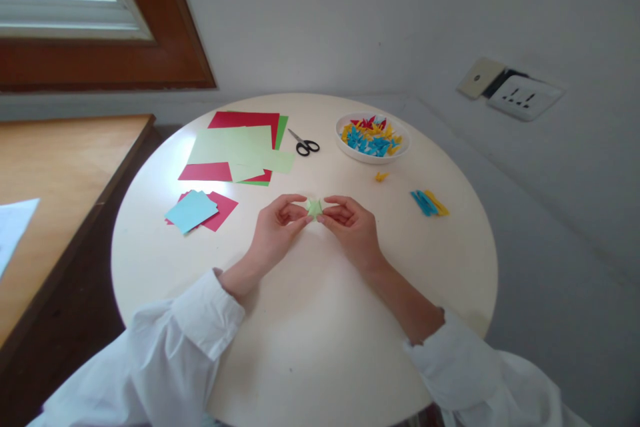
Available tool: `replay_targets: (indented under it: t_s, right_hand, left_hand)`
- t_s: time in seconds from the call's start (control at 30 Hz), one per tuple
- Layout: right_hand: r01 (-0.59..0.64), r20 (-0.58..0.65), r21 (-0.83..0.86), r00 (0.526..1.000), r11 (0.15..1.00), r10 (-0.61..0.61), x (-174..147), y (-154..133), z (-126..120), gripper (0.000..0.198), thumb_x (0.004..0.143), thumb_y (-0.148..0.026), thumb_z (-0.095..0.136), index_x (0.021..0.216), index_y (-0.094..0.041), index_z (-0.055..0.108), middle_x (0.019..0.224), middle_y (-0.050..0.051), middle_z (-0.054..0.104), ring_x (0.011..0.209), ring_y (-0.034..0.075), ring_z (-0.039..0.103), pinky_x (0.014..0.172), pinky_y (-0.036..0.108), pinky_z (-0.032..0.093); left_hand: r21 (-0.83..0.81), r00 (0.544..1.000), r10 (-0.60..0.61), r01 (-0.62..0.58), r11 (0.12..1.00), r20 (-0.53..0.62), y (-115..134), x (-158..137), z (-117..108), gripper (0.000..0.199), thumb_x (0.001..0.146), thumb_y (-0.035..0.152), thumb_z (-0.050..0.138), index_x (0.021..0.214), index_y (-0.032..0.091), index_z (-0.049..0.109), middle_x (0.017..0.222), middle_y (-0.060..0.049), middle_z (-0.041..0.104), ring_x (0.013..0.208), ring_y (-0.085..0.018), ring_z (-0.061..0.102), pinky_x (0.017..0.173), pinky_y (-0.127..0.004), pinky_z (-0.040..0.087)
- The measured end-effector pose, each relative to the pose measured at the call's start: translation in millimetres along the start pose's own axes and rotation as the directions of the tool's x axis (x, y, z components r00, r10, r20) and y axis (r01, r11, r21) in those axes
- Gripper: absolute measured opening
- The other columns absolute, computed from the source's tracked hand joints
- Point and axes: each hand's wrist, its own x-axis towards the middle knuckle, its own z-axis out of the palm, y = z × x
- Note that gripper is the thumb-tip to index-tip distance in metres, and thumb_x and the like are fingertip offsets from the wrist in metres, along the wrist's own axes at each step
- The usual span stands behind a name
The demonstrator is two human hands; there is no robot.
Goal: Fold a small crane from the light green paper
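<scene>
A small piece of folded light green paper (315, 208) is held between my two hands, above the middle of the round white table (300, 320). My left hand (280, 223) pinches its left side between thumb and forefinger. On the other side, my right hand (353, 227) grips the right edge the same way, with its remaining fingers curled in. The fine folds of the paper are too small to make out. A little beyond my right hand lies a single yellow folded paper bird (381, 177).
Behind my hands lie black-handled scissors (304, 145) and a white dish (373, 159) of red, yellow and blue paper birds. Large red and green sheets (230, 145) lie back left, with small blue and red squares (193, 210) nearer. Blue and yellow folded strips (429, 203) rest at right.
</scene>
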Motion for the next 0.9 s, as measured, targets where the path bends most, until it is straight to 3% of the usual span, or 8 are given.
replay_targets:
  t_s: [0.23, 0.53, 0.7, 0.9]
  right_hand:
    - [0.026, -0.011, -0.023, 1.0, 0.999, -0.026, -0.1, -3.4, 0.7, 0.014, 0.061, -0.024, 0.074, 0.071, -0.019, 0.067, 0.072, 0.001, 0.07, 0.068, 0.014, 0.064, 0.067, 0.027, 0.051]
    - [-0.037, -0.024, 0.002, 0.999, 0.999, 0.037, -0.7, -2.8, 0.9, 0.023, 0.056, -0.024, 0.077, 0.074, -0.019, 0.064, 0.073, 0.0, 0.067, 0.069, 0.014, 0.063, 0.069, 0.028, 0.052]
    - [0.003, -0.004, -0.039, 1.0, 0.999, -0.003, -0.8, -4.7, 0.5, 0.018, 0.059, -0.026, 0.075, 0.071, -0.018, 0.064, 0.071, 0.0, 0.066, 0.067, 0.014, 0.061, 0.066, 0.027, 0.05]
    - [0.078, 0.012, -0.132, 0.997, 0.988, -0.077, -1.8, -7.3, 0.7, 0.011, 0.065, -0.028, 0.071, 0.069, -0.019, 0.065, 0.071, 0.001, 0.066, 0.067, 0.013, 0.059, 0.061, 0.025, 0.046]
  left_hand:
    - [0.007, 0.998, 0.054, -0.054, 0.999, -0.038, -4.7, 2.1, 0.3, 0.018, 0.065, 0.025, 0.072, 0.077, 0.016, 0.063, 0.076, -0.003, 0.067, 0.073, -0.016, 0.063, 0.066, -0.027, 0.05]
    - [0.0, 0.997, 0.073, -0.073, 0.997, -0.024, 1.5, -0.1, -0.2, 0.013, 0.066, 0.021, 0.071, 0.074, 0.017, 0.062, 0.069, 0.0, 0.063, 0.063, -0.012, 0.057, 0.058, -0.024, 0.047]
    - [-0.022, 0.997, 0.068, -0.069, 0.997, -0.024, 0.5, 0.5, -0.7, 0.017, 0.065, 0.022, 0.072, 0.075, 0.017, 0.06, 0.065, 0.002, 0.058, 0.055, -0.008, 0.05, 0.05, -0.02, 0.041]
    - [-0.126, 0.999, 0.041, -0.038, 0.991, 0.021, 6.0, -1.2, 1.5, 0.027, 0.062, 0.026, 0.075, 0.078, 0.018, 0.053, 0.072, 0.002, 0.059, 0.062, -0.008, 0.056, 0.059, -0.021, 0.047]
